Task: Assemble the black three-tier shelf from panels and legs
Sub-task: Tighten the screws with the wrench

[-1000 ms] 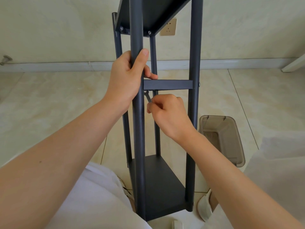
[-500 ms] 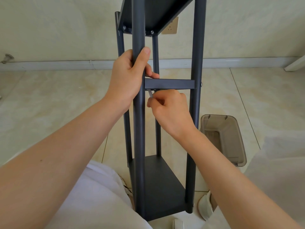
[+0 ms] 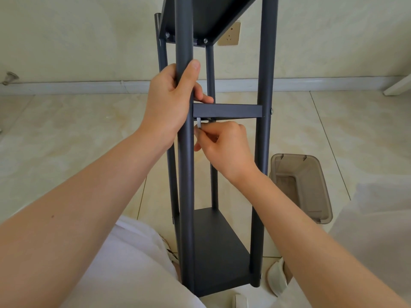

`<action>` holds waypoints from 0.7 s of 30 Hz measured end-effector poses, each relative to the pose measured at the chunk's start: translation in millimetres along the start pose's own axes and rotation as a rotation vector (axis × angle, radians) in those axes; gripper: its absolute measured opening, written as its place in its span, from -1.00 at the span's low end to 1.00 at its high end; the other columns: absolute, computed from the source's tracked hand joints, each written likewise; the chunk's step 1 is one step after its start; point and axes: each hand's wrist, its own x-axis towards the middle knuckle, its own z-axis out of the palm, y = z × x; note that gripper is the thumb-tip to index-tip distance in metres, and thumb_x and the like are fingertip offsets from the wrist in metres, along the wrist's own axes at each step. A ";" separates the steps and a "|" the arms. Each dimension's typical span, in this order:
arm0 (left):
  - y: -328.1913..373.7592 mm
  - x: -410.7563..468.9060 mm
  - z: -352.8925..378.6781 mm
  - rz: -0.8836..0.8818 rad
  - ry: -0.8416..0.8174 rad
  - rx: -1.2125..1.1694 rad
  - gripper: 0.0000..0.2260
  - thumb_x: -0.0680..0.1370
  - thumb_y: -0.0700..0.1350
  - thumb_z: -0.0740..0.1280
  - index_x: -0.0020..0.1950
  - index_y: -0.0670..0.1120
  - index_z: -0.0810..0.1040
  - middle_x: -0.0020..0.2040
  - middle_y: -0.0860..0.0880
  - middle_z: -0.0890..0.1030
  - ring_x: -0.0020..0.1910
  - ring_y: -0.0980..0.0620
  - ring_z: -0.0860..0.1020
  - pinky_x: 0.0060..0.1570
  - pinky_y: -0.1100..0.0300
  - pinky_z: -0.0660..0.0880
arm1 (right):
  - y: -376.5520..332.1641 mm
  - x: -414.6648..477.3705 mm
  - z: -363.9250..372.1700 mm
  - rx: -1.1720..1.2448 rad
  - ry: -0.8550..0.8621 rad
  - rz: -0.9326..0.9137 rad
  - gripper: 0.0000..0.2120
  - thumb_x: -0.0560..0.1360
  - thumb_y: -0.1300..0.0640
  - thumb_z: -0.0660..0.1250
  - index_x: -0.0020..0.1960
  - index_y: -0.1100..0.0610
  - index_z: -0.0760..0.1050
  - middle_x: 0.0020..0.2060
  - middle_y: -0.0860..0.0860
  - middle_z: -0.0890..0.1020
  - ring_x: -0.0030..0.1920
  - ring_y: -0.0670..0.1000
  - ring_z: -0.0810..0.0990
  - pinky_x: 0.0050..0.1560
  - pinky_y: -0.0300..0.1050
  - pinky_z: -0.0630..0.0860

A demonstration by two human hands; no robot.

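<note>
The black shelf stands upright between my knees, with a top panel (image 3: 213, 16), a middle panel (image 3: 226, 110) and a bottom panel (image 3: 219, 247). My left hand (image 3: 171, 103) grips the near left leg (image 3: 185, 196) just above the middle panel. My right hand (image 3: 222, 145) sits right under that panel's left corner and pinches a small silver hex key (image 3: 198, 124) against a screw there. The near right leg (image 3: 263, 152) stands free of both hands.
A translucent brown plastic bin (image 3: 311, 181) sits on the tiled floor to the right of the shelf. A wall socket (image 3: 229, 34) and a baseboard are behind it. My white-clad knees flank the shelf, and a shoe (image 3: 277, 278) rests by the right leg's foot.
My right hand has turned the hex key under the middle panel, its handle swinging from slanted to nearly upright. My left hand keeps its grip on the leg.
</note>
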 end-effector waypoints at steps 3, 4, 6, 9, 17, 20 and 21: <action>0.3 0.6 0.2 0.003 -0.006 0.005 -0.79 0.69 0.05 0.22 -0.01 -0.05 0.49 -0.38 0.08 0.58 -0.22 0.04 0.71 -0.11 0.24 0.59 | 6.6 -0.7 8.6 0.015 0.070 -0.059 -0.72 0.58 0.27 0.32 -0.28 0.32 0.63 -0.39 0.00 0.66 -0.44 -0.29 0.50 -0.26 -0.45 0.35; 0.0 1.1 0.7 0.004 -0.009 0.004 -0.79 0.69 0.05 0.22 -0.01 -0.06 0.49 -0.38 0.08 0.58 -0.22 0.03 0.71 -0.10 0.23 0.59 | 8.7 -0.4 11.4 0.010 0.107 -0.087 -0.72 0.57 0.29 0.33 -0.29 0.33 0.62 -0.44 -0.07 0.61 -0.44 -0.31 0.49 -0.28 -0.44 0.34; -1.6 1.7 0.7 0.006 -0.012 -0.001 -0.79 0.69 0.05 0.22 -0.01 -0.06 0.48 -0.38 0.08 0.58 -0.22 0.03 0.71 -0.11 0.22 0.59 | 12.4 0.9 17.5 -0.001 0.188 -0.150 -0.70 0.54 0.35 0.34 -0.37 0.32 0.55 -0.50 -0.28 0.39 -0.44 -0.33 0.46 -0.34 -0.47 0.27; -4.0 3.0 0.2 0.019 -0.008 -0.001 -0.77 0.69 0.06 0.22 -0.01 -0.07 0.47 -0.39 0.09 0.57 -0.22 0.03 0.71 -0.11 0.21 0.56 | 14.8 4.1 26.3 -0.012 0.264 -0.194 -0.68 0.52 0.36 0.35 -0.41 0.28 0.49 -0.53 -0.17 0.29 -0.49 -0.11 0.32 -0.39 -0.41 0.22; -4.7 3.9 1.0 0.020 -0.011 -0.006 -0.79 0.69 0.06 0.21 -0.03 -0.04 0.47 -0.39 0.09 0.57 -0.22 0.03 0.71 -0.08 0.17 0.56 | 18.9 7.4 29.8 -0.020 0.303 -0.239 -0.73 0.51 0.37 0.33 -0.37 0.27 0.53 -0.46 -0.32 0.21 -0.45 -0.22 0.40 -0.36 -0.51 0.25; -6.1 3.3 1.6 0.016 -0.009 0.006 -0.78 0.69 0.06 0.21 -0.02 -0.05 0.47 -0.39 0.10 0.57 -0.21 0.03 0.72 -0.07 0.16 0.59 | 20.9 4.0 25.2 -0.028 0.197 -0.118 -0.67 0.56 0.33 0.30 -0.38 0.28 0.50 -0.47 -0.37 0.32 -0.51 -0.26 0.44 -0.37 -0.43 0.32; -6.8 3.5 1.5 0.016 -0.006 0.011 -0.78 0.69 0.06 0.21 -0.02 -0.06 0.47 -0.39 0.10 0.57 -0.21 0.03 0.72 -0.05 0.16 0.59 | 20.9 1.8 21.8 -0.026 0.126 -0.041 -0.65 0.59 0.30 0.28 -0.38 0.29 0.49 -0.49 -0.31 0.41 -0.51 -0.21 0.49 -0.35 -0.34 0.42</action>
